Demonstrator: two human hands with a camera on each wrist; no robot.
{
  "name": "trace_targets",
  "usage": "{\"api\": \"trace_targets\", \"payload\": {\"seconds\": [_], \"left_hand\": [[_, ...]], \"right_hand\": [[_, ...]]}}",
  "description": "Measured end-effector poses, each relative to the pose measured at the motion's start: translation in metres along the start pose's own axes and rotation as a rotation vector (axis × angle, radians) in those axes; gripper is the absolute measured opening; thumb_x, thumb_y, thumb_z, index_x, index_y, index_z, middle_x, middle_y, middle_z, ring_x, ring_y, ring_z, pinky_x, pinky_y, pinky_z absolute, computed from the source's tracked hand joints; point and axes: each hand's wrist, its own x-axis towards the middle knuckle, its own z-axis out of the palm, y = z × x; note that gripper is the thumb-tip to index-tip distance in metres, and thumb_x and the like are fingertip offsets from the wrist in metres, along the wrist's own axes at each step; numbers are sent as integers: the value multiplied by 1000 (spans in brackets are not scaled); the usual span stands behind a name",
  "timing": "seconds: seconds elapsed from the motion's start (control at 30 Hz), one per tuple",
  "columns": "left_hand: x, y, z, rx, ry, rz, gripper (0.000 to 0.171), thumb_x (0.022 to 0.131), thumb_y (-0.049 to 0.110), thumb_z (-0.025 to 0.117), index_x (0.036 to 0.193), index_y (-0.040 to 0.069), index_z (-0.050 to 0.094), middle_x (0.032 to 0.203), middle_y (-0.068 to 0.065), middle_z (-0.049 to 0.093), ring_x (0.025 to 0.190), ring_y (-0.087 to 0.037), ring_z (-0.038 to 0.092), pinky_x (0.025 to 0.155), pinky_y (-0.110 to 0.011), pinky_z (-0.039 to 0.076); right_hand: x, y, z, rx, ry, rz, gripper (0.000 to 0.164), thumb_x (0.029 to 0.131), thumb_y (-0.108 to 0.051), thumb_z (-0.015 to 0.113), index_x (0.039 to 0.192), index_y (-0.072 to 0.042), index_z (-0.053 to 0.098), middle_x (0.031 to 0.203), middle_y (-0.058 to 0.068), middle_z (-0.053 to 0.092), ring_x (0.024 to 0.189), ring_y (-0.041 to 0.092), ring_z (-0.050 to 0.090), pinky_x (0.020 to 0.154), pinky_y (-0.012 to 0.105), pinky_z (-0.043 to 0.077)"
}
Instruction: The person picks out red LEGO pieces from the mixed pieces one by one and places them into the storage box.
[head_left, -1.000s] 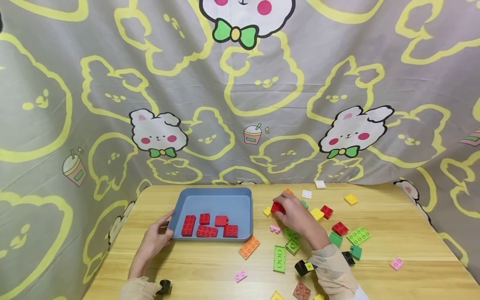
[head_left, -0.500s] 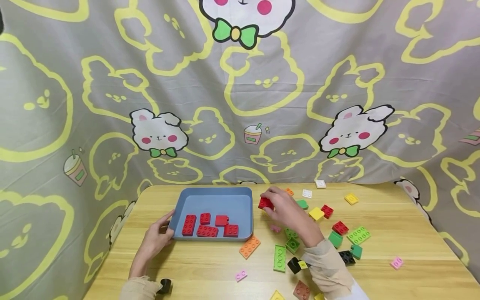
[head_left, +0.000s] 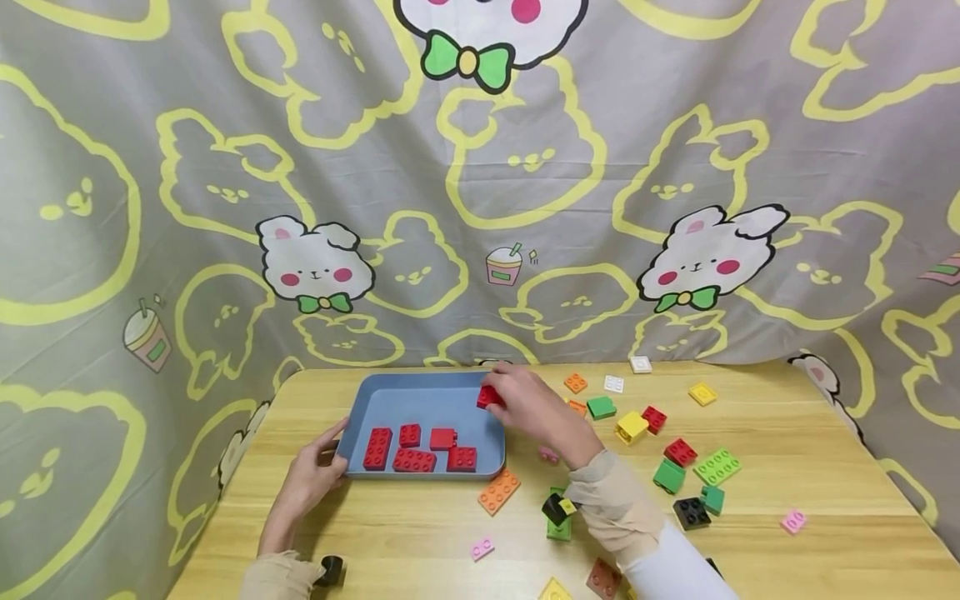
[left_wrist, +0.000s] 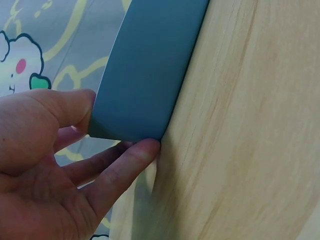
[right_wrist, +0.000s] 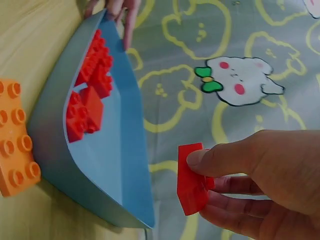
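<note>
My left hand [head_left: 311, 468] holds the left end of a blue tray [head_left: 427, 382]. In the left wrist view its thumb lies at the tray's rim and a fingertip touches the lower corner of the wall [left_wrist: 145, 80]. Several red toy bricks [head_left: 414, 462] lie in the front part of the tray. My right hand [head_left: 528, 406] pinches another red brick [right_wrist: 190, 182] between thumb and fingers. In the head view this held brick is over the tray's right end, and the right wrist view shows it raised apart from the tray.
Loose bricks are scattered to the right: an orange brick [head_left: 499, 492] by the tray's front right corner, red bricks [head_left: 680, 452], a yellow brick [head_left: 632, 427], a black brick [head_left: 691, 512] and a lime brick [head_left: 717, 467]. A patterned cloth [head_left: 450, 250] hangs along the table's back edge.
My right hand has carried the red brick left, from among the loose bricks to the tray's right end. The left hand has stayed at the tray's left end.
</note>
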Motion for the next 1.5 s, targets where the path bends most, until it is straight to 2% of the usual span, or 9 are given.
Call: {"api": "trace_targets", "payload": {"seconds": [0.37,0.57,0.97,1.2,1.5], "left_hand": [[0,0,0,0,-3,5,69,91,-9,52,158,6,40,138,-39,49,114,-41,60,75,-34,61],[0,0,0,-1,1,10,69,91,-9,51,157,6,41,137,-38,50,114,-40,60,75,-34,61],[1,1,0,10,-2,14,69,91,-9,51,157,6,41,137,-38,51,114,-40,60,74,-33,61],[-1,0,0,9,2,0,69,91,-9,51,157,7,41,139,-38,49,114,-40,60,74,-33,61],[2,-1,0,4,3,10,69,90,-9,51,157,7,41,137,-37,51,113,-39,60,73,-32,60]], "right_hand": [[15,-9,28,-45,-135,-27,25,90,-12,78,112,-2,74,109,11,67,92,19,62,76,27,55],[15,-10,38,-61,-160,-42,21,88,-11,79,108,-4,75,100,7,66,84,16,58,70,22,53],[15,-6,51,-54,-208,-33,14,88,-12,80,100,-6,76,90,4,63,80,14,56,67,22,51],[16,-5,58,-61,-198,-53,9,87,-10,80,94,-7,75,84,2,61,77,13,55,65,21,50],[16,-7,61,-62,-212,-29,10,85,-7,82,92,-6,75,81,1,61,75,12,55,65,21,50]]}}
